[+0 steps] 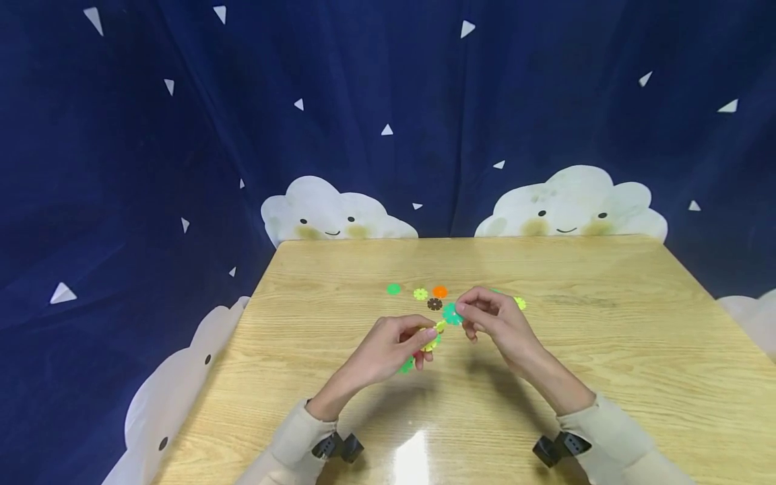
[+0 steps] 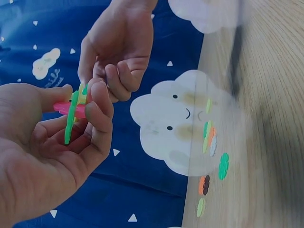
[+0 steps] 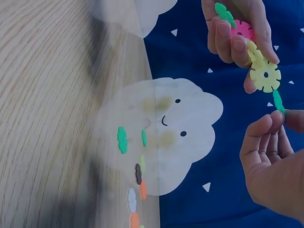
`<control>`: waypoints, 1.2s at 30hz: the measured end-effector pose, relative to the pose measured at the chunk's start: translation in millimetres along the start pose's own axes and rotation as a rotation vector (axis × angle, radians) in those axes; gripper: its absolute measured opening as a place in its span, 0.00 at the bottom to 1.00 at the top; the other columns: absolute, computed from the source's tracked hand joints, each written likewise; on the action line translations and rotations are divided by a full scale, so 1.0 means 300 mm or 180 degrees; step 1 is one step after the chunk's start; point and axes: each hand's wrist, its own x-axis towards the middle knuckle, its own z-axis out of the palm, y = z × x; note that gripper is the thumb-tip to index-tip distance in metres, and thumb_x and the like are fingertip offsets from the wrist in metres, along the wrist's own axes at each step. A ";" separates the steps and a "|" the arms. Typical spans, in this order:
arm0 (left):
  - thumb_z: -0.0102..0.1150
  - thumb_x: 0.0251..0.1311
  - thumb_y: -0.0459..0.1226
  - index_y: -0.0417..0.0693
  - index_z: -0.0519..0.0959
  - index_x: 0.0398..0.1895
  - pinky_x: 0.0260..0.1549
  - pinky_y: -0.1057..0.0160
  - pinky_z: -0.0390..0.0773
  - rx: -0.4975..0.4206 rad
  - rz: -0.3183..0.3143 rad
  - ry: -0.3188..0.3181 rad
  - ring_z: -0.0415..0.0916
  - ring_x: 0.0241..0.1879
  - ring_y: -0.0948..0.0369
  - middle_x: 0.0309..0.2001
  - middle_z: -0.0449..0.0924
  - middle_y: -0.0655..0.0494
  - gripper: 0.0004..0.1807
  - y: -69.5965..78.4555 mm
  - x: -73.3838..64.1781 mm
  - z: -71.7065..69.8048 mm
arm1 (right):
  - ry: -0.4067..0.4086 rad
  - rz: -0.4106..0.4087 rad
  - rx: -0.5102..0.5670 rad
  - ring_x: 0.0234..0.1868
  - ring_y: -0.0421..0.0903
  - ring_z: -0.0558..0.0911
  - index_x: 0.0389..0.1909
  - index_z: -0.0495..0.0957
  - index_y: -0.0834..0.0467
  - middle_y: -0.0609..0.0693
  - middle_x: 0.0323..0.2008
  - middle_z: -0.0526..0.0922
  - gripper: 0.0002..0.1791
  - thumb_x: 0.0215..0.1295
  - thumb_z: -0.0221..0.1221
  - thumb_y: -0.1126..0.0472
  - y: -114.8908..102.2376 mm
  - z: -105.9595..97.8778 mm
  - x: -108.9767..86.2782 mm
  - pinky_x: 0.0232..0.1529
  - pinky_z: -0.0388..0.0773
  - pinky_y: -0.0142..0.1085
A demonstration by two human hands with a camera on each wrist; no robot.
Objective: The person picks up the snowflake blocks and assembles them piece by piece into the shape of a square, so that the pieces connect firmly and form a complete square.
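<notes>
My left hand (image 1: pixel 384 347) grips a small cluster of joined plastic snowflake discs. A pink disc (image 3: pixel 243 31), a green disc (image 3: pixel 225 14) and yellow discs (image 3: pixel 265 75) show in it in the right wrist view. Facing it, my right hand (image 1: pixel 500 327) pinches another green disc (image 3: pixel 278 101) between thumb and fingertips. That disc's edge meets the rim of the outermost yellow disc, seen edge-on in the right wrist view. Both hands are raised above the wooden table (image 1: pixel 606 377), close together, and fingers hide part of the cluster.
Loose discs lie on the table beyond the hands: a green one (image 1: pixel 394 289), a yellow-green one (image 1: pixel 420 294), an orange one (image 1: pixel 440 292) and a brown one (image 1: pixel 434 304). Another yellow disc (image 1: pixel 520 303) lies behind the right hand. A dark blue curtain (image 1: pixel 364 81) hangs behind the table.
</notes>
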 end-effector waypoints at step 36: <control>0.62 0.74 0.38 0.43 0.87 0.54 0.20 0.71 0.73 0.0134 0.0149 0.0229 0.80 0.23 0.64 0.30 0.90 0.60 0.13 -0.001 -0.020 0.009 | -0.0106 -0.0424 -0.0254 0.20 0.45 0.82 0.39 0.77 0.71 0.57 0.23 0.84 0.07 0.74 0.61 0.69 0.016 0.053 -0.064 0.21 0.82 0.37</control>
